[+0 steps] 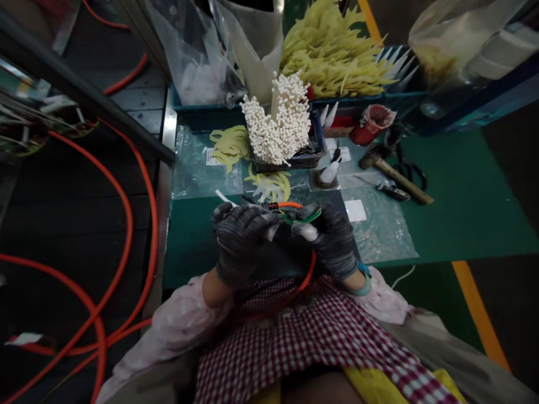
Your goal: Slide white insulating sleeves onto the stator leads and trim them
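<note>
Between my gloved hands is the end of an orange cable (291, 205), with a dark ribbed section at its tip. My left hand (242, 241) is closed around the cable's end region. A white strand (224, 197) and a dark one stick out beyond its fingers. My right hand (334, 241) pinches a thin green piece (312, 217) between thumb and fingers, close beside the cable. The green piece reaches across to my left fingertips; its exact kind is unclear. From behind my right hand, the cable runs down toward my lap. Both gloves are dark grey with whitish fingertips.
A black box (288, 165) holds a bundle of white-tipped thin sticks. Yellow-green strips (332, 56) fill a bin behind. A hammer (400, 178), scissors (415, 171), a red container (370, 126) and plastic bags (379, 230) lie right. Orange cables (128, 224) loop at left.
</note>
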### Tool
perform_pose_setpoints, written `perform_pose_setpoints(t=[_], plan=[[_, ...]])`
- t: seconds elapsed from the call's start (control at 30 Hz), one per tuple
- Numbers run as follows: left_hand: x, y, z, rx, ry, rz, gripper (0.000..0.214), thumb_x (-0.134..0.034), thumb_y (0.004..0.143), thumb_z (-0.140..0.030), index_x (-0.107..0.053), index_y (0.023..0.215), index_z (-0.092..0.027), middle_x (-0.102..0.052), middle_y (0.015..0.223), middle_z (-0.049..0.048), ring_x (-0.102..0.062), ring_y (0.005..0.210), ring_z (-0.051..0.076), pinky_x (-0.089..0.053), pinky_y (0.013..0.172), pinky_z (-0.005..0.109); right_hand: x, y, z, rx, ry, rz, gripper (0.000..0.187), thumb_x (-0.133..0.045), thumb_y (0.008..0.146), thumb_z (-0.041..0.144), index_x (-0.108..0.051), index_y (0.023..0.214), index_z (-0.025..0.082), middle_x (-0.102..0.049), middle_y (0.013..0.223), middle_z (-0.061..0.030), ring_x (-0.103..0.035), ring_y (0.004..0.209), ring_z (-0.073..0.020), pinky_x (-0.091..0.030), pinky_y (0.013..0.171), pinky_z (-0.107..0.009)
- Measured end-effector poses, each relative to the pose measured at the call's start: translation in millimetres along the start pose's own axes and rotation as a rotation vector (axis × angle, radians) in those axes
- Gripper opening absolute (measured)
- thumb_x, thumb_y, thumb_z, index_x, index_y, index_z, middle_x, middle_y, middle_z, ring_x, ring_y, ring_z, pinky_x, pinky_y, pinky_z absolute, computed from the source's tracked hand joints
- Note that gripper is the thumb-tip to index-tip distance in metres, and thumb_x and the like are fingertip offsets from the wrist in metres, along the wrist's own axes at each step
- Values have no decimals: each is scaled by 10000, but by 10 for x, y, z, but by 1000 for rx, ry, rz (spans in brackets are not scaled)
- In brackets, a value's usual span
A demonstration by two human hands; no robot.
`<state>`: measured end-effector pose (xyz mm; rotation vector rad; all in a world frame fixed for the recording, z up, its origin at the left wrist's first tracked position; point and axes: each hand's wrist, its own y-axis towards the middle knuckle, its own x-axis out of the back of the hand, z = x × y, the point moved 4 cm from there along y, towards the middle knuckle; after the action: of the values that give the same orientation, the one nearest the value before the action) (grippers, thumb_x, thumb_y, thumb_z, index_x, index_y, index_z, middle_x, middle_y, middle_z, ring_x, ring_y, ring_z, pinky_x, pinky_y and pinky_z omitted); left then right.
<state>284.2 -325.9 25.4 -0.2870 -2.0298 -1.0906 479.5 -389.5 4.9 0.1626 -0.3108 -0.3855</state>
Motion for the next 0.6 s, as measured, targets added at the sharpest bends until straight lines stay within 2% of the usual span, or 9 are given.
perform_pose_setpoints(t=[0.03, 0.13, 0.27, 0.37, 0.5, 0.6], plan=[[11, -41, -33, 26, -4, -36, 73, -720, 1109, -259, -774, 1140, -296, -892, 1078, 3, -831, 1057, 246, -523, 1080, 460, -46, 18, -20, 11, 9, -37, 197, -914, 1011, 441, -819, 1087, 285, -899, 983, -30, -852, 861, -294, -752, 816, -474], [109, -116, -77, 63, -9, -102, 219, -768, 1079, -239, -741, 1292, -280, -897, 1195, 42, -844, 1136, 258, -557, 1090, 461, -202, 76, -63, 51, 89, -96, 160, -846, 1070, 437, -811, 1142, 299, -921, 1060, -48, -864, 936, -304, -767, 882, -505], [373, -75, -15, 53, -7, -59, 157, -848, 1050, -387, -746, 1163, -347, -877, 1077, -3, -823, 1045, 273, -580, 956, 475, -387, 75, -47, 78, 252, 48, 262, -795, 1099, 564, -848, 1120, 308, -931, 1074, -46, -884, 952, -312, -779, 890, -500], [528, -34, -13, 0, 102, -85, 209, -889, 1027, -429, -777, 1196, -381, -859, 1068, -3, -794, 1069, 282, -582, 987, 482, -420, 38, 38, 130, 326, 111, 331, -807, 1079, 632, -892, 1106, 314, -929, 1074, -42, -898, 1032, -327, -771, 988, -511], [536, 8, -3, -32, 91, -82, 178, -779, 1094, -313, -813, 1262, -358, -855, 1077, 17, -780, 1165, 285, -594, 1053, 466, -422, 60, 162, 187, 325, 185, 253, -785, 1112, 576, -913, 1143, 359, -932, 1071, -3, -902, 1014, -293, -761, 1014, -473], [516, 111, 92, -54, -67, 24, 140, -706, 1138, -344, -824, 1213, -336, -858, 1049, 10, -800, 1121, 263, -611, 1021, 459, -435, 124, 207, 199, 251, 234, 304, -728, 1139, 597, -909, 1084, 360, -920, 986, 10, -894, 945, -284, -758, 983, -466]])
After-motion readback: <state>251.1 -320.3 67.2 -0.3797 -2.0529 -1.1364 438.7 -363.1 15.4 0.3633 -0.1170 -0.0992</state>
